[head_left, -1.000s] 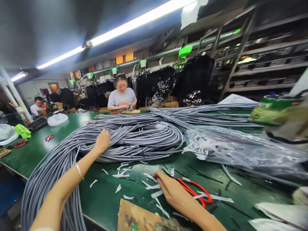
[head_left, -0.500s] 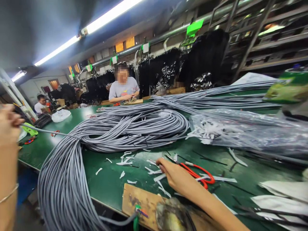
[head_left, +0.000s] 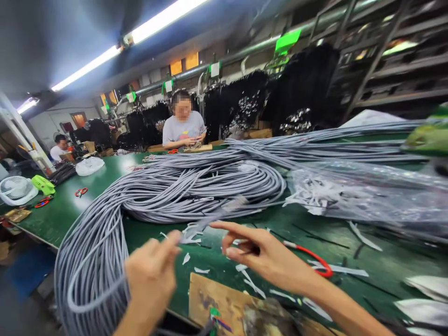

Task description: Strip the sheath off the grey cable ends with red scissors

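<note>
My left hand (head_left: 154, 275) is closed on a grey cable (head_left: 101, 298), which loops out of it to the lower left. A pale, motion-blurred end (head_left: 213, 215) sticks out past its fingertips toward the upper right. Just right of that end, my right hand (head_left: 259, 254) is open, its index finger stretched out and the others loosely curled, holding nothing. Behind both hands lies a large bundle of grey cables (head_left: 168, 186), part of which hangs over the table's near edge. Red-handled scissors (head_left: 324, 266) lie partly hidden by my right hand.
White scraps (head_left: 250, 282) litter the green table (head_left: 147, 238). A stained wooden board (head_left: 206, 294) is at the near edge. To the right lies a clear plastic bag (head_left: 367, 191). A co-worker (head_left: 184, 123) sits across the table; a white fan (head_left: 16, 189) stands far left.
My left hand has come from the far left to the middle, bringing the cable with it. My right hand has risen slightly, and its fingers have spread beside the cable's end.
</note>
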